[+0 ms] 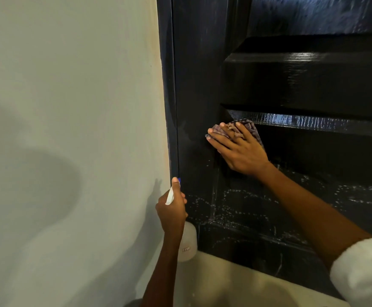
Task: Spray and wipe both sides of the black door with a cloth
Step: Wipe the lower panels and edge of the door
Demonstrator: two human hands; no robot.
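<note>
The black door (302, 85) fills the right of the view, with raised panels and horizontal ledges. White droplets and streaks of spray cover its lower part. My right hand (236, 149) lies flat with spread fingers on a checked cloth (250, 127), pressing it against the door just below a ledge. Lower left, my left hand (173, 209) grips the neck of a translucent white spray bottle (189, 242) with a blue nozzle, held beside the door's edge. The door's other side is hidden.
A pale wall (69, 129) takes up the left half, meeting the black door frame (169, 96). A light floor (236, 284) runs under the door. A white sleeve (362, 271) covers my right upper arm.
</note>
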